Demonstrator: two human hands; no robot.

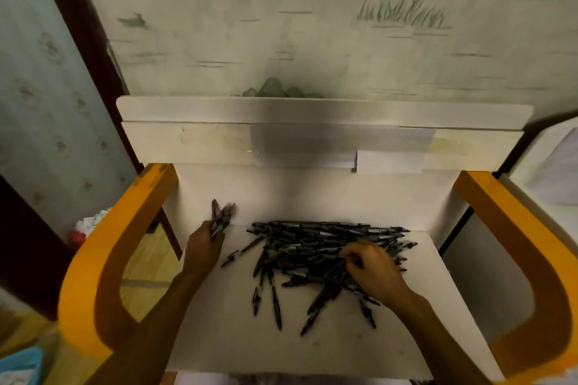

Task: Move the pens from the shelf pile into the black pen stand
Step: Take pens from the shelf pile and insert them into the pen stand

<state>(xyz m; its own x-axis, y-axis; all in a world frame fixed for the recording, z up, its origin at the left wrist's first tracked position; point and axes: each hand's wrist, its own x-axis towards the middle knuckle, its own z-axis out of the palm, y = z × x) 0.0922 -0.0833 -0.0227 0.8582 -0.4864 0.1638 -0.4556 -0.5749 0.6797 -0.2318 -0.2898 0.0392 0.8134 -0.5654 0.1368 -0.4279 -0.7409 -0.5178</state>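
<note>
On the white cardboard shelf [312, 347], the right hand [373, 272] pinches a pen within the loose pile of black plastic pens [319, 256]. Farther left, the left hand [205, 239] grips a small pen bundle [221, 216].

This looks like a room in a home — the pale wallpaper painted with grasses, birds and rocks [312, 25] covers the wall behind the white cardboard sheet [312, 337], which lies across a chair with curved orange wooden armrests [93, 275]. Left of that chair stand a dark wooden door frame [78, 25] and a patterned light-blue wall [37, 103] — household furnishings, not workplace fittings.
</note>
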